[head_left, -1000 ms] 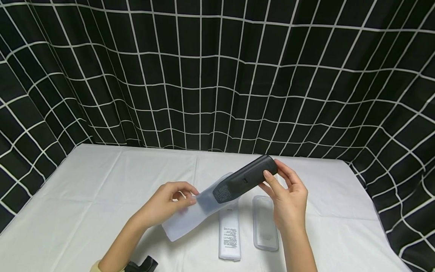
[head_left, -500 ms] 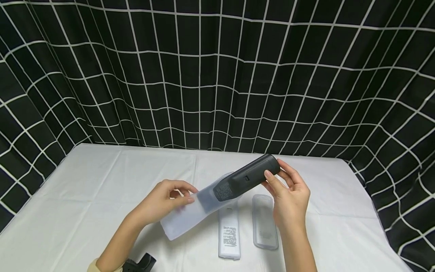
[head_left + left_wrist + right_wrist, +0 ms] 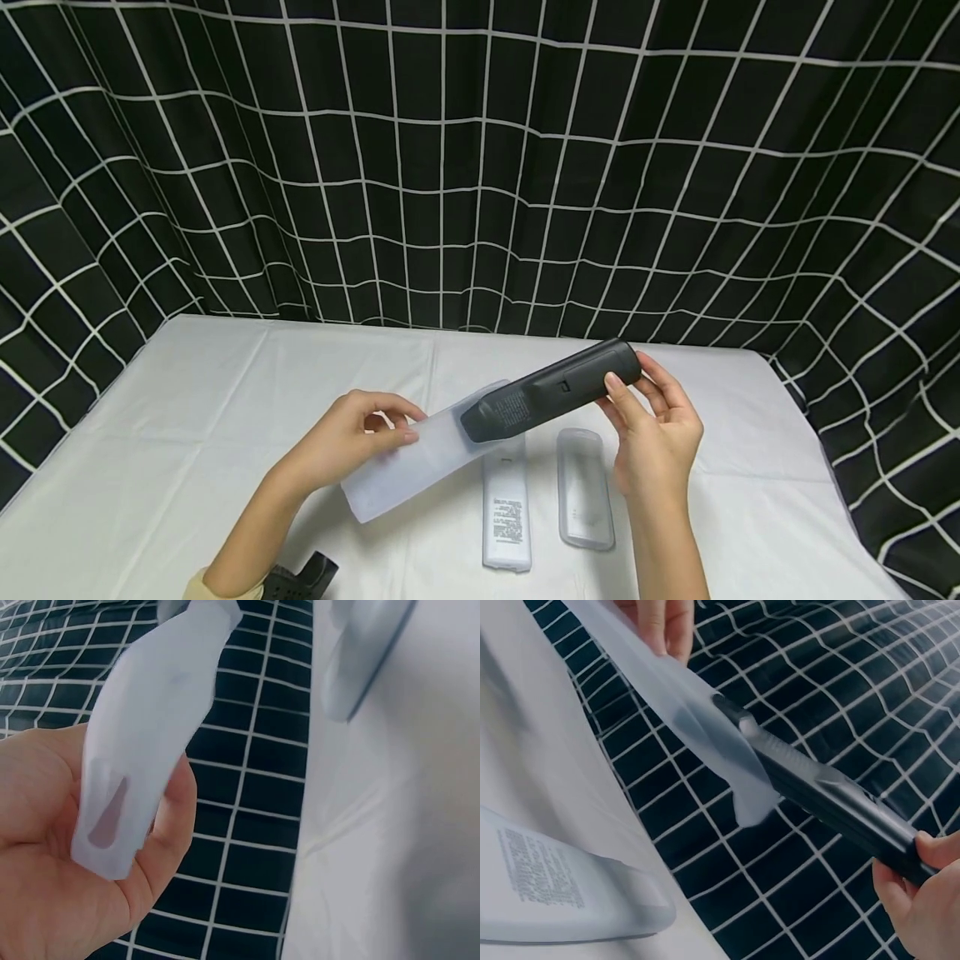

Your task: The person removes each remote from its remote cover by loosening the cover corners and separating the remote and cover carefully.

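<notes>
Between my two hands, above the table, a black remote control (image 3: 562, 387) lies partly inside a translucent silicone sleeve (image 3: 420, 471). My right hand (image 3: 656, 433) pinches the remote's bare thick end between thumb and fingers. My left hand (image 3: 360, 442) pinches the sleeve along its upper edge, near its middle. Only the remote's narrow end sits within the sleeve's mouth; the rest of it is out, its back with small print facing up. In the right wrist view the sleeve's open lip (image 3: 754, 806) hangs loosely below the remote.
On the white table (image 3: 187, 467) below lies a white remote control (image 3: 506, 521) in a clear cover, print side up. To its right is a translucent case (image 3: 585, 492). A black device (image 3: 303, 579) is at the left wrist. A black grid curtain (image 3: 480, 167) hangs behind.
My right hand has drawn the remote control to the right, so less of it lies in the sleeve. My left hand has moved slightly left with the sleeve.
</notes>
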`<state>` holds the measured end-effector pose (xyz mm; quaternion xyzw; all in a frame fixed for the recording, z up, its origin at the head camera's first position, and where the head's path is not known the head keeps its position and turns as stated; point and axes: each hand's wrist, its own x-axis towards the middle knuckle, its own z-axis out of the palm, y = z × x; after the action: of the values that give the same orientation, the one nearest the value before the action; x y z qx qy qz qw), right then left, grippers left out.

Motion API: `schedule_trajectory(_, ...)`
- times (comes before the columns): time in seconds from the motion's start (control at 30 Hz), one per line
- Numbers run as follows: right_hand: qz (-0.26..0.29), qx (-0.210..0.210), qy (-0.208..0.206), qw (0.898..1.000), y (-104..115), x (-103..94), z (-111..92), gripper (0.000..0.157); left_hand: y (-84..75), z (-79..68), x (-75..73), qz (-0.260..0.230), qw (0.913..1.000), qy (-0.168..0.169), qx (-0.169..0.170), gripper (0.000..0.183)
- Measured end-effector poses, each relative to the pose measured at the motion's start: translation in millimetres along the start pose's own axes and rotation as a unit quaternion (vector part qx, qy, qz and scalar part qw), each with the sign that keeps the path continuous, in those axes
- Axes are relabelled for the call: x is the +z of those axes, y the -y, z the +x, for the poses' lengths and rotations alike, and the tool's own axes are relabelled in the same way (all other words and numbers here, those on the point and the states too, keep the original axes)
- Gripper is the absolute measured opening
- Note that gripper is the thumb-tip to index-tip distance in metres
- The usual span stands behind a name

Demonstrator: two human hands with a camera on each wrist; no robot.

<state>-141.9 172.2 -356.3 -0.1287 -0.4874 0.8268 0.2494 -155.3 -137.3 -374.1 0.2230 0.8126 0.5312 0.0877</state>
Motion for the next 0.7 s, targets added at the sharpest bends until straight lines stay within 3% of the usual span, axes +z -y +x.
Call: schedule_trajectory(0.7,0.025,-0.018,-0.007,0.999,1.2,0.3,0.1,0.04,-0.4,-1.7,-6.1,0.03,0.9995,-0.006,-0.007,0.019)
